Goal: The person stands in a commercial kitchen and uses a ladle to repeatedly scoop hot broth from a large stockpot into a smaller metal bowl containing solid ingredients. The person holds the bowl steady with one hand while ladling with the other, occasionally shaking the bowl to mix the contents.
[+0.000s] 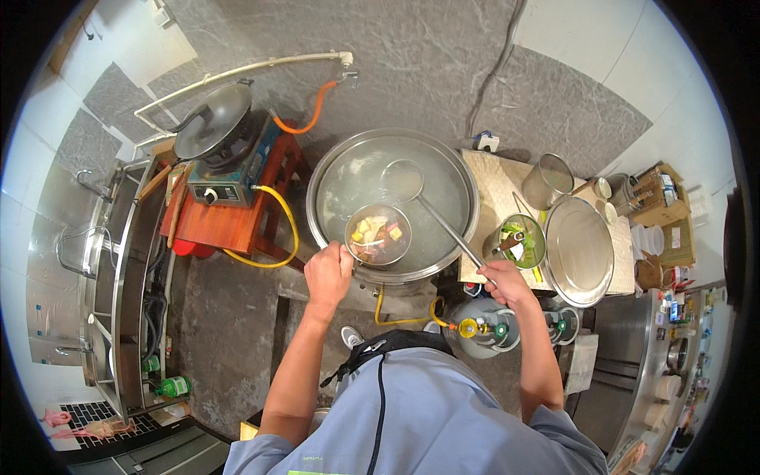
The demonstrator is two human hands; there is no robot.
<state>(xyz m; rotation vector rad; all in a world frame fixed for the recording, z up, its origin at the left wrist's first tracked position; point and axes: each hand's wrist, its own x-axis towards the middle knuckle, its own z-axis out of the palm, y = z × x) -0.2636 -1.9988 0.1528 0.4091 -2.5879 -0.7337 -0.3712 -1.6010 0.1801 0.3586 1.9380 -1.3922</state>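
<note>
My left hand [328,272] is closed at the rim of a round metal bowl or strainer [378,235] that holds yellowish and pinkish food pieces and a white utensil. Below this vessel lies the cloudy liquid in a wide steel pot [313,196], near the pot's front left edge. With my right hand [504,281] I grip the long metal handle of a ladle [402,180], whose round bowl is in or just over the liquid at the middle of the pot. The ladle's handle crosses the pot's right rim.
Right of the pot, a table [475,172] bears a metal bowl of greens [537,237], a large round lid [579,252] and a tall metal container [547,181]. Gas cylinders [484,332] stand below. At left, a wok [215,119] sits on a gas stove [222,193], with a yellow hose [291,222] hanging down.
</note>
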